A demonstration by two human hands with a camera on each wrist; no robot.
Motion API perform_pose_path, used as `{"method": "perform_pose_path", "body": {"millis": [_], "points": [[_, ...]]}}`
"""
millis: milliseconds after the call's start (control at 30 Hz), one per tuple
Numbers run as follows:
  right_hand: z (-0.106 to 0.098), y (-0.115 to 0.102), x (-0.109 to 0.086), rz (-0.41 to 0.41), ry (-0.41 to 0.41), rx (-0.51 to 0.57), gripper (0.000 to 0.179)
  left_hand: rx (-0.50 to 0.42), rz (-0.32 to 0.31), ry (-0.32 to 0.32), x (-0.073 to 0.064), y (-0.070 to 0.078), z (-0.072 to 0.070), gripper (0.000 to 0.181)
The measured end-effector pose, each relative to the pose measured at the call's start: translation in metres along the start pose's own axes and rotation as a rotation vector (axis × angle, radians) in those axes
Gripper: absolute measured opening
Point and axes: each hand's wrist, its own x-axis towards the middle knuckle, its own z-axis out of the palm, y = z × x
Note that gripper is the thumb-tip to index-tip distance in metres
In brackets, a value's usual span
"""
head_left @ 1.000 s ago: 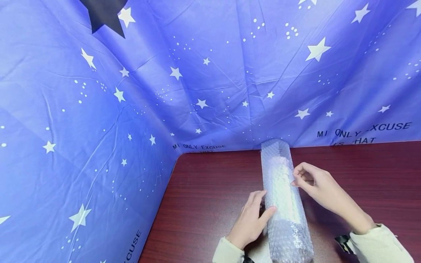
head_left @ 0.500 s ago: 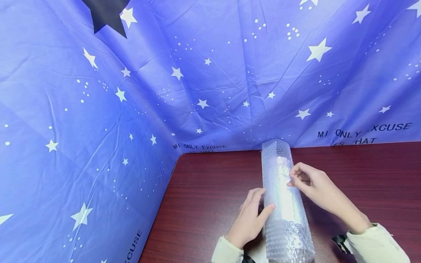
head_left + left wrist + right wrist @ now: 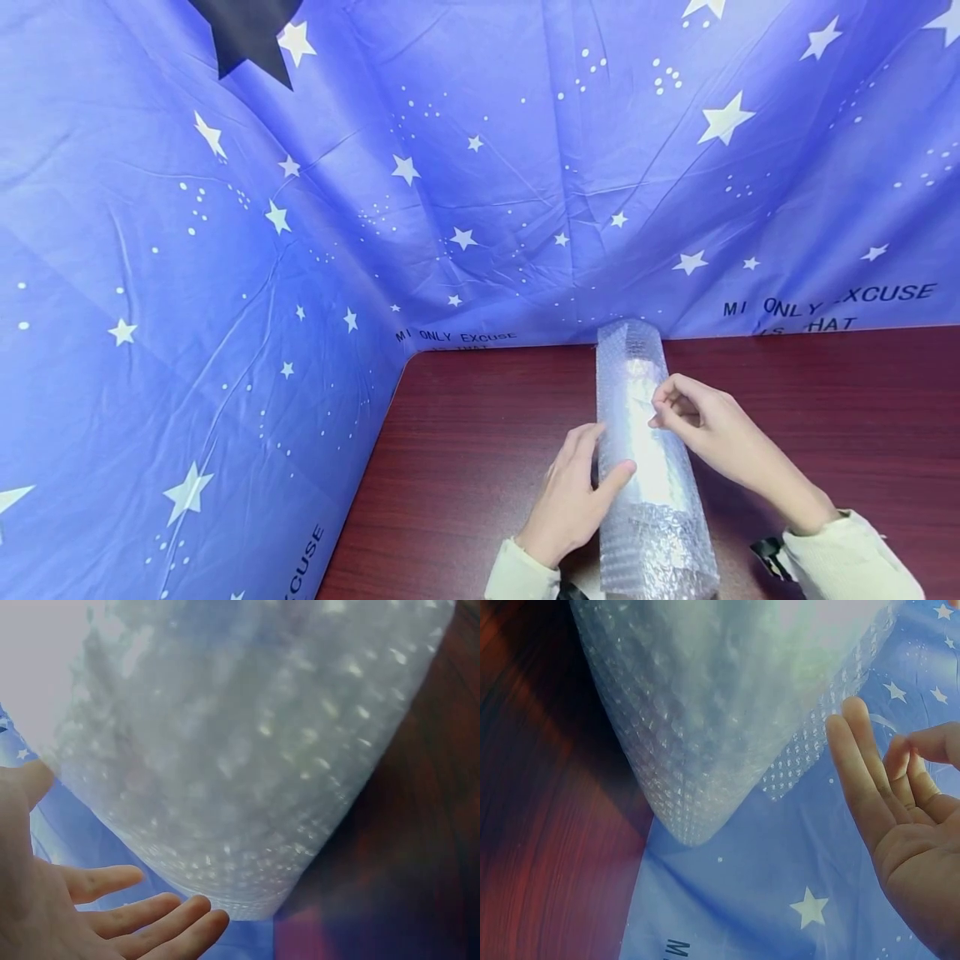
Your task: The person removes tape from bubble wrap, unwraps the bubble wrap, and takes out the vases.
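Observation:
A long roll of bubble wrap (image 3: 660,533) lies lengthwise on the table, its far end by the blue cloth. Light shines off the clear film around its middle. My left hand (image 3: 573,496) is at the roll's left side, thumb over the top and fingers extended along the edge; the left wrist view shows these fingers (image 3: 161,919) spread and straight. Over the roll's upper right, my right hand (image 3: 708,421) has thumb and index finger together. In the right wrist view they pinch a thin clear strip (image 3: 885,721), like tape, while the other fingers stay looser.
The dark red wooden table (image 3: 465,417) spreads to both sides of the roll. Blue cloth (image 3: 517,192) with white stars hangs behind it and on the left. Black straps (image 3: 772,557) show at the wrists, below pale sleeves (image 3: 847,554).
My right hand has moved a little left, from the roll's right edge to over its top. The left hand has stayed nearly in place, its thumb now slightly further over the roll.

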Motion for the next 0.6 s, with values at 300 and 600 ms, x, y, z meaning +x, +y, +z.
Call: {"method": "perform_pose_path", "body": {"millis": [300,600], "points": [[0.004,-0.002,0.002,-0.02,0.002,-0.013,0.01,-0.003,0.003,0.019,0.001,0.001,-0.001,0.065],[0.012,-0.003,0.006,-0.023,-0.007,-0.005,0.005,-0.009,-0.002,0.036,0.001,-0.002,-0.003,0.058]]}}
